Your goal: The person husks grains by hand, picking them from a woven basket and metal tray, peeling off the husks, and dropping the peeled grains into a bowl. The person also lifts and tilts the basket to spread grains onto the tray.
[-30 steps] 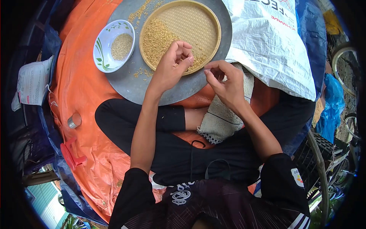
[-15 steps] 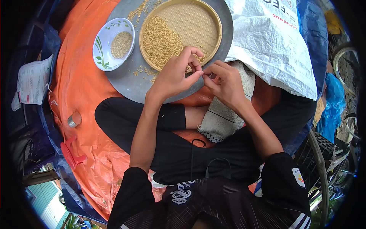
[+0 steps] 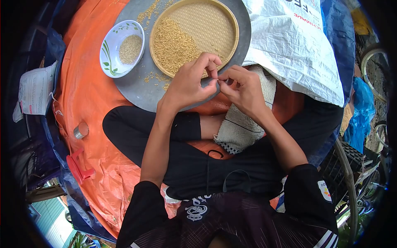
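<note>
My left hand [image 3: 188,84] and my right hand [image 3: 246,90] meet in front of me over the near edge of a round grey metal tray [image 3: 128,89]. Both are closed in pinches, thumb against forefinger, with the fingertips touching or almost touching. Whatever lies between them is too small to make out. Just beyond my left hand, a round woven bamboo tray [image 3: 204,31] holds a heap of golden unhusked grain [image 3: 173,45]. To its left stands a white bowl with green leaf patterns [image 3: 108,51], with a small pile of paler grain [image 3: 131,48] in it.
Loose grains [image 3: 155,77] lie on the metal tray. A white woven sack [image 3: 293,53] spreads at right, and a grey cloth [image 3: 244,124] drapes over my leg. On the orange tarp [image 3: 111,165] are a small metal can [image 3: 81,130] and a red plastic piece [image 3: 78,164].
My hands stay together in almost the same place. The left fingertips have shifted slightly, with the thumb tip drawn a little left. The view has moved very slightly.
</note>
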Demonstrator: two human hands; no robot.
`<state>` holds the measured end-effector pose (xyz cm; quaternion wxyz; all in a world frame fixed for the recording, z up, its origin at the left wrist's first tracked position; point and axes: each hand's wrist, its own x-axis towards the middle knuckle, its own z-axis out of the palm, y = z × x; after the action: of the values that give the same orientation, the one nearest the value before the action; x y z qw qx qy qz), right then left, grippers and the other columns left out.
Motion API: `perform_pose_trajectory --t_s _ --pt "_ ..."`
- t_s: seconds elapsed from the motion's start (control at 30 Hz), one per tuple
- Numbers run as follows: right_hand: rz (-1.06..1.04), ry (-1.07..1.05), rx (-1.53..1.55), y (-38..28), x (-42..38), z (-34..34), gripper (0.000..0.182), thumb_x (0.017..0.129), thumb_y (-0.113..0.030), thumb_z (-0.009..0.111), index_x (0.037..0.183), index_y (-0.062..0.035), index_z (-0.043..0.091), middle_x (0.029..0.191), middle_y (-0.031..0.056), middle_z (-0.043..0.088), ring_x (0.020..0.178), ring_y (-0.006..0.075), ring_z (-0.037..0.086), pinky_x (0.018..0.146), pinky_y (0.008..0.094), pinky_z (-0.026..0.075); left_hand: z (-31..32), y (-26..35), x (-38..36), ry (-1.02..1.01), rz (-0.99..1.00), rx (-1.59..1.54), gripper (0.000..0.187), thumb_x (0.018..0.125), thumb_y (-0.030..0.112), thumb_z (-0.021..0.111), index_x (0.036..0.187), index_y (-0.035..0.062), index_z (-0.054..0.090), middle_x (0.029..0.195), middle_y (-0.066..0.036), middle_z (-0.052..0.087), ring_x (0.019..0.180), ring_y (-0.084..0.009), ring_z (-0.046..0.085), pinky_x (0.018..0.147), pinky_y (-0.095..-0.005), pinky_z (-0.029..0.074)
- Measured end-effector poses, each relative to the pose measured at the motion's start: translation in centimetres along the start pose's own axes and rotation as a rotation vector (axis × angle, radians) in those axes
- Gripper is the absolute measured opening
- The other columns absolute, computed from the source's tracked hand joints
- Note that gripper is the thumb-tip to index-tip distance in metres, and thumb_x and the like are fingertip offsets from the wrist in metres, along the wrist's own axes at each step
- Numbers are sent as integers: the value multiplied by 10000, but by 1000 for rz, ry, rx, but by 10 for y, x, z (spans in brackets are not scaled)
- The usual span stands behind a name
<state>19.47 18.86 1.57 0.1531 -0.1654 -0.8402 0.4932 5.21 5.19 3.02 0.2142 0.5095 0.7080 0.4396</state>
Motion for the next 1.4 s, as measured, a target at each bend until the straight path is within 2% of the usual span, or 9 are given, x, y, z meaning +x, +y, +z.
perform_pose_trajectory --t_s 0.1,0.2,0.5,0.6,0.8,1.0,1.2,1.3,1.4 --pt "-23 3 10 2 -2 2 103 821 -38 741 916 -3 730 826 81 678 655 160 628 600 302 483 0 1 -1 -9 -11 10 426 782 9 694 1181 64 555 842 -87 670 791 -273 700 727 -385 547" --pt "-10 10 -4 -1 -2 2 108 808 -102 744 885 -27 742 820 108 685 671 259 687 606 373 536 0 1 -1 -7 1 12 415 784 8 690 1172 65 555 838 -88 667 789 -277 698 719 -386 546" --pt "-58 -7 -56 3 -5 5 104 782 -97 732 870 -45 709 835 88 686 686 291 684 611 404 531 1 -1 -1 -73 20 -15 350 789 -1 678 1114 52 562 846 -102 665 785 -279 695 705 -389 545" --pt "-57 -56 -104 2 -6 4 103 772 -103 727 844 -42 685 813 94 667 688 304 674 614 417 521 0 -2 -3 -121 -12 -5 359 799 -9 678 1140 56 584 869 -71 670 803 -201 679 731 -324 514" --pt "-63 -91 -97 1 -5 3 112 770 -106 726 842 -35 678 800 105 656 689 311 670 616 427 511 -1 3 -4 -127 49 48 333 797 -28 656 1108 40 560 840 -97 644 752 -282 669 687 -392 535" --pt "-1 -114 -10 4 -6 0 140 752 -112 746 848 -18 708 803 132 686 686 319 676 625 407 519 4 2 -6 -116 46 32 360 797 -28 660 1132 40 548 807 -92 613 721 -291 645 666 -410 522" --pt "178 -237 186 -1 -4 -10 145 780 -95 744 871 17 727 718 114 684 606 175 630 591 339 490 4 12 -10 -147 37 10 383 791 -37 654 1150 29 537 806 -98 592 734 -295 642 669 -413 520" --pt "151 -268 250 8 -2 -12 120 807 -87 731 863 19 734 696 69 686 618 101 597 577 312 473 5 15 -11 -98 81 10 401 784 -43 655 1160 21 530 810 -98 579 732 -296 637 669 -411 520" --pt "263 -306 429 17 0 -13 98 831 -90 717 842 5 741 741 34 714 681 78 617 615 296 484 6 16 -11 -84 94 68 479 803 -49 679 1250 30 527 862 -96 642 785 -247 677 713 -373 542"
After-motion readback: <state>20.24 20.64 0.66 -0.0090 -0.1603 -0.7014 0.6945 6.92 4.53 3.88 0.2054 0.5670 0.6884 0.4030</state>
